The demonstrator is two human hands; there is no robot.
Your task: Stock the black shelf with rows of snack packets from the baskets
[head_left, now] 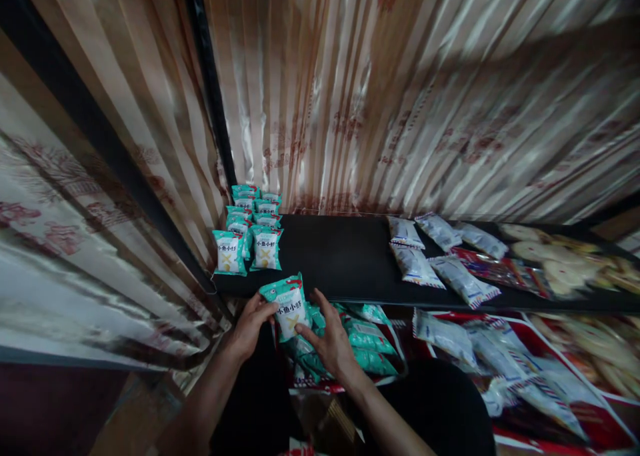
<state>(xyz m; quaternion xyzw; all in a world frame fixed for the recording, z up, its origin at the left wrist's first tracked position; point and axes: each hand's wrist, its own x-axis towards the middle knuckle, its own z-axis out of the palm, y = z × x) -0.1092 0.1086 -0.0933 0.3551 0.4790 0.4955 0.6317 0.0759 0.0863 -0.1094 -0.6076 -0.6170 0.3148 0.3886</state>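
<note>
A teal and white snack bag [290, 309] is held upright just in front of the black shelf's edge. My left hand [254, 321] grips its left side, thumb across the front. On the right side, my right hand [327, 339] has its thumb touching the bag's lower front, its fingers spread apart and not wrapped round it. Below both hands, more teal snack bags [369, 339] lie in a red-rimmed box [330, 387]. At the left end of the shelf [335, 256], several matching bags [267, 248] stand in two rows.
White snack bags [417, 265] lie on the shelf's right half, with a red packet [500, 269] and pale bagged goods [560, 259] beyond. A second red box [593, 403] holds white bags below. Patterned curtains [320, 96] hang behind; a dark post [210, 76] rises at left.
</note>
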